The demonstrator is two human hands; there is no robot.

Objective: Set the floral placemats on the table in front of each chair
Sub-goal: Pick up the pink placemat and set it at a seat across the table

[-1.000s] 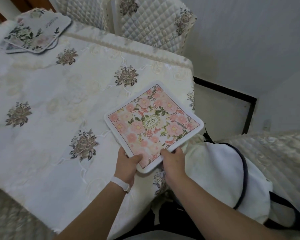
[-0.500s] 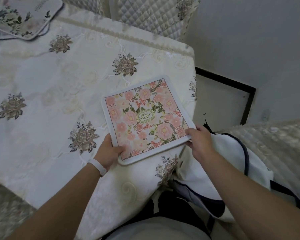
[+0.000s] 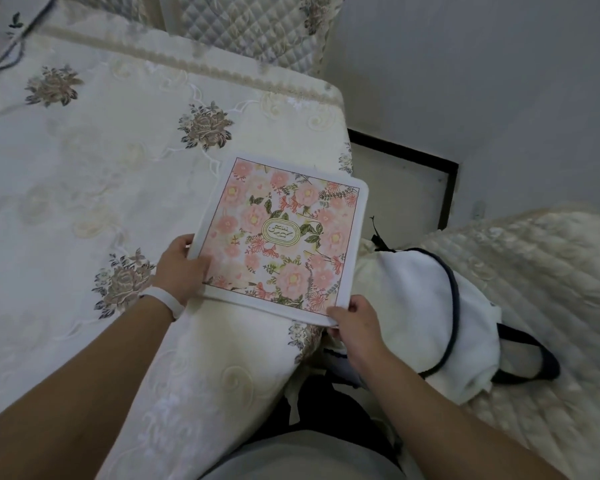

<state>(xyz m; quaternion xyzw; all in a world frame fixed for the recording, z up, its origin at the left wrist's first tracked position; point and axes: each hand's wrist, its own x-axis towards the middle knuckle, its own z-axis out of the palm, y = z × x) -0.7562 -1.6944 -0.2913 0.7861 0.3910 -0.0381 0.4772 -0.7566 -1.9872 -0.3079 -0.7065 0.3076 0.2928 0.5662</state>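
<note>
A square pink floral placemat [image 3: 281, 237] with a white border lies near the right corner of the table [image 3: 84, 174], its right part hanging past the table edge. My left hand [image 3: 182, 268], with a white wristband, grips the mat's left edge near its lower corner. My right hand [image 3: 352, 323] pinches the mat's near right corner. At the far left edge of the view a corner of other placemats [image 3: 0, 32] with dark trim rests on the cream embroidered tablecloth.
A quilted chair back [image 3: 250, 29] stands behind the table's far edge. To the right, a white bag with dark trim [image 3: 426, 317] lies on a quilted chair seat [image 3: 541, 289]. A grey wall and floor fill the upper right.
The placemat has turned clockwise and shifted right toward the table corner. My left hand slid up its left edge; my right hand moved to its near right corner. The view dropped closer.
</note>
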